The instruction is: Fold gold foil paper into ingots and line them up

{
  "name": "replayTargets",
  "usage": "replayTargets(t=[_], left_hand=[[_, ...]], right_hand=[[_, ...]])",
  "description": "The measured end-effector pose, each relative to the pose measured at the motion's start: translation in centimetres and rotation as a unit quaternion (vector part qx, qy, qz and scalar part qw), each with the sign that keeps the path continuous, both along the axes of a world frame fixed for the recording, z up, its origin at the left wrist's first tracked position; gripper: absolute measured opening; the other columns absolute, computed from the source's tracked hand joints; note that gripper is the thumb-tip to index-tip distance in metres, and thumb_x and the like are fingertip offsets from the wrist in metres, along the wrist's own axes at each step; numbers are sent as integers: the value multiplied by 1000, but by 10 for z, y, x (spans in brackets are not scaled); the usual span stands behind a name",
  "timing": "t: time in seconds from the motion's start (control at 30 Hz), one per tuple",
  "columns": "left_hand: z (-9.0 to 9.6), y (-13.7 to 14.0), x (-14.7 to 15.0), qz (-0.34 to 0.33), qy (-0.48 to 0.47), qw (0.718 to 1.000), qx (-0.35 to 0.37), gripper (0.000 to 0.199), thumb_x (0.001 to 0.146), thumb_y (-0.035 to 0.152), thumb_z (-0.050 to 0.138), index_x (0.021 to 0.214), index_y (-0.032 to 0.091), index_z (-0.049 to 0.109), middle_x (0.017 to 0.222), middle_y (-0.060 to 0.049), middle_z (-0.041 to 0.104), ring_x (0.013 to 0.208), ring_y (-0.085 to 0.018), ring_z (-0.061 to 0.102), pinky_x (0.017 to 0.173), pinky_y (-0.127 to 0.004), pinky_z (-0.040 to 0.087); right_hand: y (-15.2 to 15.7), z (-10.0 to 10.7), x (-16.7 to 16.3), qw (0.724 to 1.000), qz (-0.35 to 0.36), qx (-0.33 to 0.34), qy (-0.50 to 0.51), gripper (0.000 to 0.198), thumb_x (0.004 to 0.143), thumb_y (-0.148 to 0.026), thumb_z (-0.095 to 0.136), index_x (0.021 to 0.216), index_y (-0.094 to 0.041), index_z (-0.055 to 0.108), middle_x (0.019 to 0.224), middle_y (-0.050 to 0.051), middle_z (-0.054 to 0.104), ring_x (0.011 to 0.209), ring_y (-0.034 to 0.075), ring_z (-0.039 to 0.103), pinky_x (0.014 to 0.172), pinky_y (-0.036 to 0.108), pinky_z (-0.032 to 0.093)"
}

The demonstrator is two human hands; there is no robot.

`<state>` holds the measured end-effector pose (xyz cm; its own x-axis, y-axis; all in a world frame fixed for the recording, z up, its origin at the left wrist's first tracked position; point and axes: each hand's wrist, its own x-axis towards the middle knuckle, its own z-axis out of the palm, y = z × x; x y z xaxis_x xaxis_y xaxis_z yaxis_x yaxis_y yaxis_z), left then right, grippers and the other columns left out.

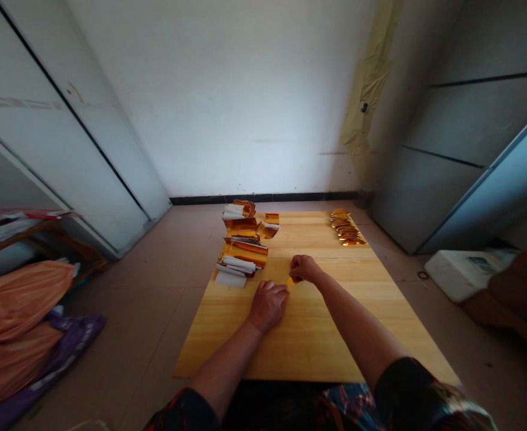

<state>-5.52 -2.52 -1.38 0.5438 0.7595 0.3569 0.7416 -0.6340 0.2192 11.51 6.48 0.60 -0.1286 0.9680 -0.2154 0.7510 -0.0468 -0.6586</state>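
Over the middle of the wooden board, a small piece of gold foil paper (290, 281) shows between my two hands. My right hand (305, 268) pinches it from the upper right with bent fingers. My left hand (269, 304) lies low on the board, its fingers curled together and their tips at the paper's lower left edge. Most of the piece is hidden by the fingers. Left of my hands are curled stacks of gold foil sheets (251, 252) with white backs. At the far right corner lies a row of folded gold pieces (347, 228).
The wooden board (335, 335) reaches from my lap toward the white wall (245, 108). Orange and purple bags (25, 305) lie on the floor at left. A white box (459, 272) stands on the right, near a grey cabinet (429, 155).
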Motion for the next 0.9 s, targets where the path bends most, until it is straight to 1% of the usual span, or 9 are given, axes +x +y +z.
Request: replayTargets(t=[0.17, 0.27, 0.33, 0.43, 0.5, 0.6, 0.7, 0.8, 0.9], left_hand=[[-1, 1, -1, -6, -6, 1000, 12, 20, 83, 16, 52, 91, 24, 68, 103, -2, 68, 87, -19, 54, 78, -36, 39], [-3, 2, -1, -16, -18, 1000, 10, 24, 80, 10, 51, 91, 24, 68, 103, -2, 68, 89, -19, 54, 78, -34, 41], [-4, 3, -2, -20, -33, 999, 9, 27, 78, 8, 50, 92, 23, 68, 102, -2, 68, 90, -18, 54, 79, -34, 43], [-6, 5, -3, -21, -52, 998, 3, 32, 75, 5, 50, 94, 23, 68, 101, -3, 68, 90, -18, 55, 81, -33, 44], [-6, 7, -3, -18, -64, 998, -10, 35, 73, 4, 50, 96, 23, 68, 100, -4, 68, 90, -18, 55, 82, -33, 44], [-5, 11, 0, 13, -92, 995, -40, 38, 71, 4, 52, 100, 22, 67, 99, -4, 68, 92, -18, 56, 84, -33, 44], [-2, 16, 8, 68, -107, 990, -64, 38, 73, 8, 55, 107, 20, 64, 100, -4, 66, 95, -19, 55, 87, -33, 44], [2, 20, 20, 119, -66, 989, -65, 31, 76, 15, 57, 106, 20, 63, 96, -6, 64, 94, -20, 55, 85, -33, 43], [5, 24, 29, 152, -16, 986, -63, 19, 79, 20, 56, 96, 20, 66, 90, -6, 60, 90, -20, 54, 81, -31, 42]], right_hand=[[-5, -6, 3, 995, -84, 32, 32, 13, 70, -8, 52, 76, -17, 60, 51, -5, 59, 43, 7, 54, 44, 15, 39], [-14, -12, 13, 988, -95, 76, 92, 14, 75, -16, 48, 81, -18, 61, 58, -4, 62, 49, 9, 57, 48, 17, 43], [-22, -15, 23, 983, -49, 133, 114, 10, 73, -19, 54, 77, -18, 63, 65, -2, 65, 56, 11, 59, 54, 20, 45], [-34, -18, 37, 970, 86, 226, 25, 8, 70, -16, 60, 74, -20, 66, 78, 1, 67, 74, 14, 59, 69, 24, 46], [-40, -18, 41, 955, 136, 261, -28, 12, 74, -14, 58, 77, -21, 68, 83, 3, 67, 81, 15, 58, 75, 25, 44], [-43, -18, 41, 946, 146, 280, -72, 15, 81, -16, 55, 83, -21, 69, 88, 4, 66, 84, 15, 56, 75, 24, 43], [-41, -20, 38, 943, 152, 279, -94, 16, 83, -17, 54, 85, -21, 69, 88, 4, 65, 85, 15, 56, 74, 23, 43], [-41, -23, 37, 945, 145, 281, -88, 16, 83, -17, 54, 87, -21, 69, 89, 4, 64, 85, 14, 57, 74, 23, 43], [-43, -24, 37, 949, 124, 281, -73, 16, 83, -17, 54, 88, -22, 68, 90, 4, 64, 85, 14, 58, 73, 23, 44]])
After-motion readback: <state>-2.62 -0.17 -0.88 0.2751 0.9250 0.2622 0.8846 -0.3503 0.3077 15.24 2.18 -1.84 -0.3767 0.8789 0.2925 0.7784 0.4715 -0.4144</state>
